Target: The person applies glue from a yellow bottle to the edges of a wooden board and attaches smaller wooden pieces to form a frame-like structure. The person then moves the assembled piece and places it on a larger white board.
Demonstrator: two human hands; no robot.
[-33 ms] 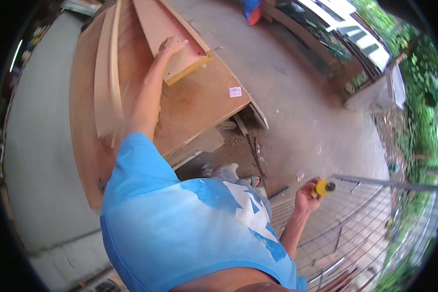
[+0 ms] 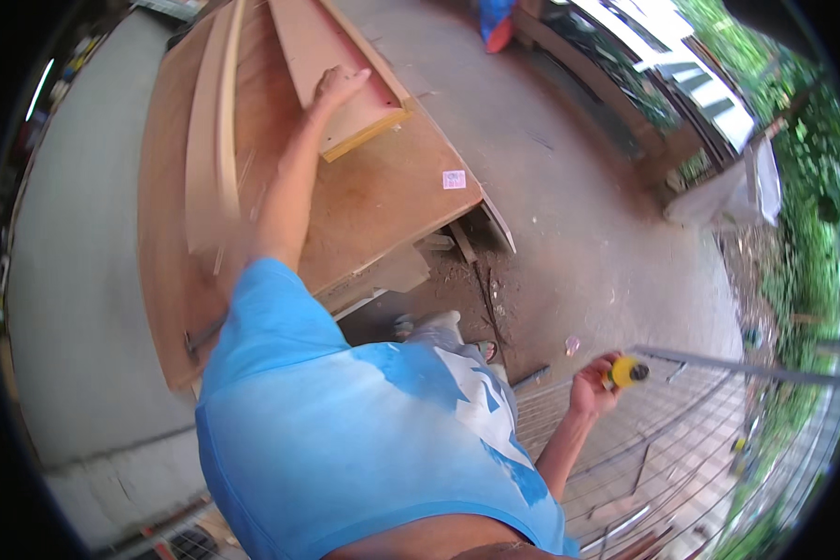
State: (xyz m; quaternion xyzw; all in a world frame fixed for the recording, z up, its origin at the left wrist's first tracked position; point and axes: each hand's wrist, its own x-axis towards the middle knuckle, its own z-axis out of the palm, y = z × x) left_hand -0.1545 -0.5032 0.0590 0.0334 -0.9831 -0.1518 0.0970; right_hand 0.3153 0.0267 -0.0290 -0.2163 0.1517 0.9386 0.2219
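Note:
My left hand (image 2: 342, 86) reaches far forward onto a shallow wooden tray-like piece (image 2: 369, 134) with a pinkish inner face and raised edges. Its fingers look stretched out against that inner face, slightly blurred. This piece lies on a large brown wooden tabletop (image 2: 373, 201), its end pointing toward me. Out to the lower right, my right hand (image 2: 593, 387) is wrapped round a short yellow cylindrical object (image 2: 625, 372) with a dark round end. Its exact kind cannot be made out. The right hand is well apart from the table.
Long curved wooden strips (image 2: 210, 140) lie on the table's left part, with a dark metal tool (image 2: 196, 338) near its edge. A small printed label (image 2: 454, 179) marks the near right corner. Wire mesh (image 2: 644, 439) stands at lower right; a white sack (image 2: 737, 187) stands beyond.
The view has shifted slightly. My left hand remains on the wooden piece, and my right hand has tilted the yellow object a little, still gripping it.

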